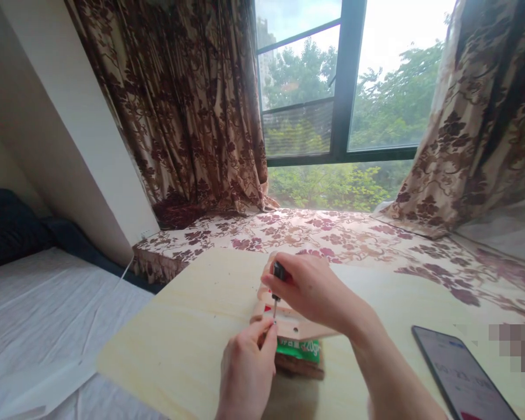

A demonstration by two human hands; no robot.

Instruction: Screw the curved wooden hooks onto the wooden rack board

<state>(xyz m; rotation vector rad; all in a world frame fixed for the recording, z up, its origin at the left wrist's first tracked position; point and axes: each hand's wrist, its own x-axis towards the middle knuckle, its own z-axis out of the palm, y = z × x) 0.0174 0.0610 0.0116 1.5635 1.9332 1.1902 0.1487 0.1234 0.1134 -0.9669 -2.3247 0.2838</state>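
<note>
My right hand (304, 286) is closed round the black handle of a screwdriver (279, 272). Its metal shaft points down at a pale pink plastic piece (287, 329) with a dark hole near its front edge. The fingers of my left hand (250, 359) are pinched together at the screwdriver's tip, against the left side of that piece. Whatever lies between those fingertips is too small to name. Beneath the pink piece is a green package (298, 350) with white print, on top of a brown block (304, 368). My right hand hides part of the pink piece.
The pale wood-grain tabletop (170, 326) carries the work. A phone (464, 373) with a lit screen lies at the right. Behind the table is a flower-patterned window seat (315, 224); a bed (61, 309) stands at the left. Patterned curtains (192, 105) flank the window.
</note>
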